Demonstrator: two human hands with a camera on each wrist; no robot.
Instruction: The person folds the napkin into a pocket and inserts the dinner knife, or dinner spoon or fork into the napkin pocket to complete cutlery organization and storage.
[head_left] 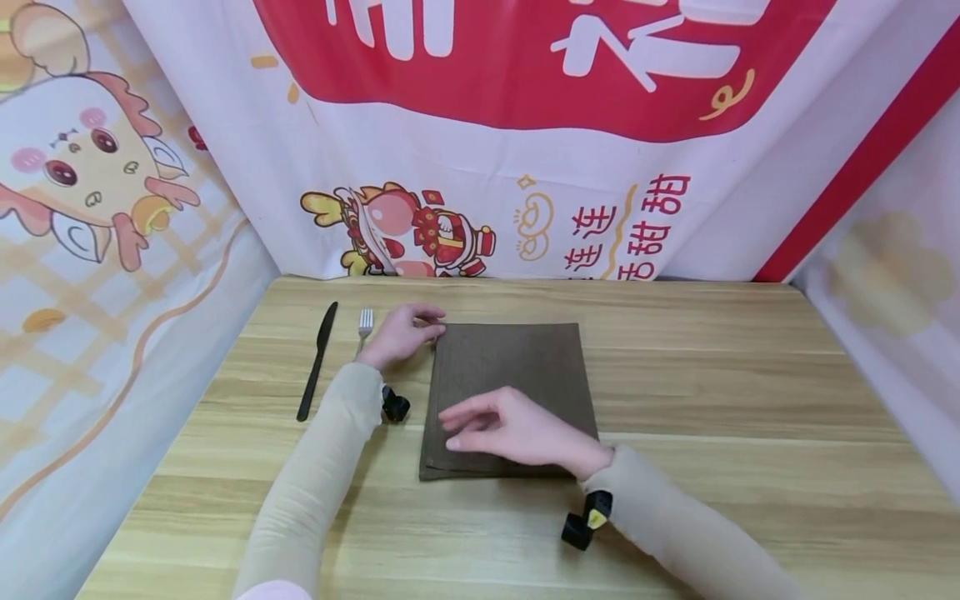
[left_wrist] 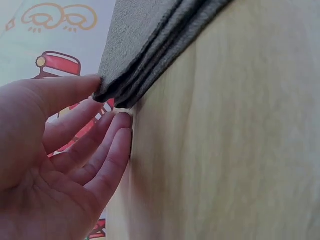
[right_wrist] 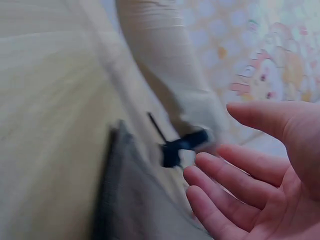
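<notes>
I am touching with the left hand [head_left: 400, 336] a corner of the folded dark-brown square cloth [head_left: 517, 358] at its right, whether pinched I cannot tell, and hovering the empty, loose-fingered right hand [head_left: 525, 429] above, apparently straightening layers, next likely needing that hand lowered.

The left hand [left_wrist: 52, 180] enters from the left with its palm toward the camera; the tip of the thumb [left_wrist: 75, 89] contacts the corner of a gray, layered cloth [left_wrist: 137, 40], whose stacked edges run diagonally from that corner toward the upper right. The remaining fingers are slightly bent and spread below the corner, with the lowest fingertips beside the edge of the wood-grain table [left_wrist: 225, 150], which occupies the right side. A pale printed backdrop [left_wrist: 25, 55] behind the hand carries orange outlines and red figures.
</notes>
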